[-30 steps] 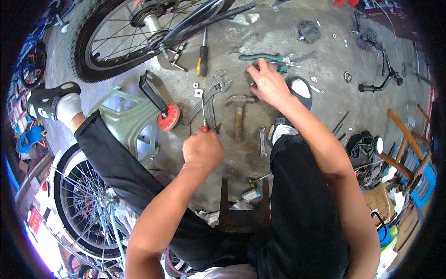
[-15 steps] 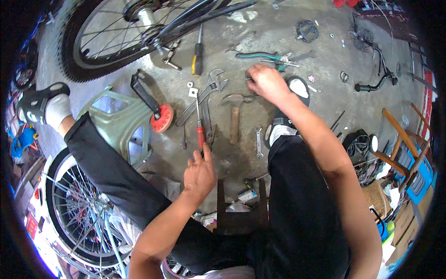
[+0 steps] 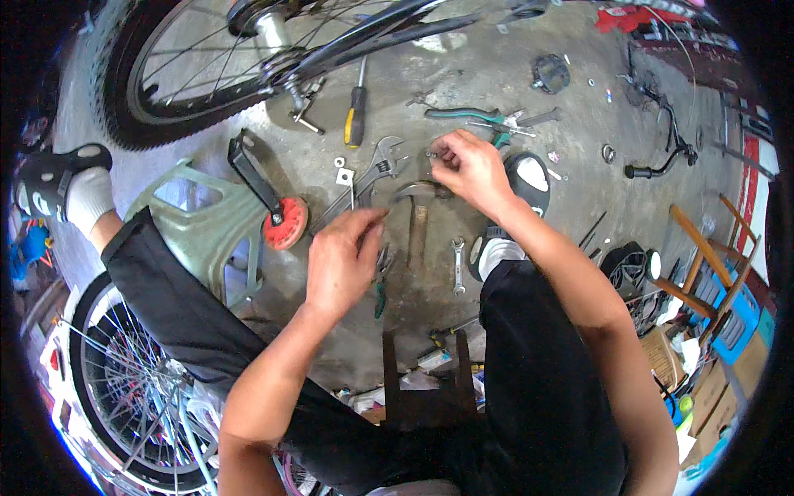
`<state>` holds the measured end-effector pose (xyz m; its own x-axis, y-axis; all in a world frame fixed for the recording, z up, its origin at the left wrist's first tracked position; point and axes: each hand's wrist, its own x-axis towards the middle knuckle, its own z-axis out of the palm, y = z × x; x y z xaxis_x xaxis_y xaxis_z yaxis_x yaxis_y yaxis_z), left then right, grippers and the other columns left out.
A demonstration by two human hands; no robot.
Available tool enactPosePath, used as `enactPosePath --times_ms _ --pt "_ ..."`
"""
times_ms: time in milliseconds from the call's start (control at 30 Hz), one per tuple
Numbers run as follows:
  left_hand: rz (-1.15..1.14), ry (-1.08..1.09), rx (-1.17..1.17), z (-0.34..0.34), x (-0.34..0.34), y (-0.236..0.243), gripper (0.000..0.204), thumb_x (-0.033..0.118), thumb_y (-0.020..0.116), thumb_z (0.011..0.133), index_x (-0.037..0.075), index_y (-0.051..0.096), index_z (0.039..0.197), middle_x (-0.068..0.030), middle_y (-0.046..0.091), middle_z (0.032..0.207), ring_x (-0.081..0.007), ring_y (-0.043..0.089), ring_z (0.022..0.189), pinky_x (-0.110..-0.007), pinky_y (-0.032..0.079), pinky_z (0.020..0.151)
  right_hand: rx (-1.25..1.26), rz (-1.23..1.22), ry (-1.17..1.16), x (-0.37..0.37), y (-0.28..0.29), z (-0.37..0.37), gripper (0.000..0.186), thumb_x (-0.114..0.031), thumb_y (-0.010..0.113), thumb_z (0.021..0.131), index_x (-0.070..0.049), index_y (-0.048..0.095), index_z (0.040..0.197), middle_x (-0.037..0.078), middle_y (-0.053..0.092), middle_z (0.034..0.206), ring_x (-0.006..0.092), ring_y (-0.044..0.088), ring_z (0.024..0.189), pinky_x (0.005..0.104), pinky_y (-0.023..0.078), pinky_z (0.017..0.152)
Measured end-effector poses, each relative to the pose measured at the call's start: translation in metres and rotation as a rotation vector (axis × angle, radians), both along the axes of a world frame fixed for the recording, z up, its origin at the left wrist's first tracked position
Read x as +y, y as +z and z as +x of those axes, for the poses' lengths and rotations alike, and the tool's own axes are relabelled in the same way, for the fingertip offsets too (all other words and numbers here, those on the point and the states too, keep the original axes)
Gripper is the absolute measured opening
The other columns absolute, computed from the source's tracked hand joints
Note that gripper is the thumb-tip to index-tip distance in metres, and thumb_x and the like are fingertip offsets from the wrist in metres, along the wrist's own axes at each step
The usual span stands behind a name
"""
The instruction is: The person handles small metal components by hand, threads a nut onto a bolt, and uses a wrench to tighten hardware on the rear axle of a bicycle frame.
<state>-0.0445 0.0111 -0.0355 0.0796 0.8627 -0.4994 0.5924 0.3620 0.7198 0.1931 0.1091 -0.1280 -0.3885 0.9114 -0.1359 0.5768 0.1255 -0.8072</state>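
Note:
My right hand (image 3: 473, 172) hovers above the floor beside my right shoe. Its thumb and fingers pinch a small metal part (image 3: 432, 155), too small to name. My left hand (image 3: 341, 266) is over the tools, index finger stretched to the right and thumb apart, slightly blurred. It covers the screwdriver whose shaft (image 3: 351, 197) shows above it; the red handle is hidden. An adjustable wrench (image 3: 383, 165) lies just beyond. Between my hands lies a claw hammer (image 3: 419, 223). Green-handled pliers (image 3: 471, 114) lie past my right hand.
A bicycle wheel (image 3: 106, 99) and frame stand at far left. Nearby are a green plastic stool (image 3: 178, 236) and a pedal arm with a red disc (image 3: 285, 225). A combination wrench (image 3: 458, 269) and yellow-black screwdriver (image 3: 356, 120) lie on the floor. A wooden-legged chair (image 3: 695, 231) is at right.
My left hand has risen from the red screwdriver handle and now covers it, fingers turned to the right. My right hand has drawn slightly nearer, a small metal part showing at its fingertips.

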Motion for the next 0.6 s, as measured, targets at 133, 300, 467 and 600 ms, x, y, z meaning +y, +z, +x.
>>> enactPosePath --times_ms 133,300,467,600 --pt "-0.179 0.506 -0.518 0.012 0.013 -0.002 0.028 0.007 0.07 0.098 0.002 0.068 0.126 -0.0063 0.075 0.111 -0.012 0.07 0.099 -0.029 0.056 0.087 0.295 -0.115 0.036 -0.01 0.06 -0.034 0.017 0.002 0.078 0.084 -0.001 0.07 0.099 0.006 0.07 0.096 0.0127 0.069 0.08 0.0278 0.057 0.069" --pt "-0.128 0.624 -0.624 0.006 0.017 -0.002 0.021 0.009 0.075 0.097 0.002 0.069 0.115 -0.0052 0.073 0.109 -0.0111 0.068 0.096 -0.027 0.055 0.081 0.39 -0.145 0.031 -0.018 0.063 -0.056 0.019 0.0 0.078 0.085 0.0 0.07 0.102 0.007 0.069 0.094 0.0141 0.071 0.076 0.0279 0.057 0.067" --pt "-0.102 0.686 -0.641 0.003 0.016 -0.004 0.013 0.009 0.076 0.096 0.003 0.07 0.106 -0.0016 0.073 0.101 -0.0084 0.066 0.091 -0.026 0.054 0.079 0.4 -0.149 0.022 -0.02 0.06 -0.061 0.021 0.001 0.078 0.086 0.001 0.071 0.105 0.009 0.07 0.098 0.016 0.071 0.082 0.0294 0.06 0.072" --pt "-0.069 0.641 -0.566 0.002 0.019 -0.001 0.012 0.007 0.076 0.096 0.002 0.07 0.105 -0.0007 0.073 0.099 -0.0077 0.066 0.091 -0.026 0.054 0.08 0.456 -0.198 -0.001 -0.021 0.055 -0.06 0.02 0.001 0.077 0.087 0.001 0.071 0.107 0.01 0.07 0.101 0.0165 0.072 0.086 0.03 0.061 0.075"
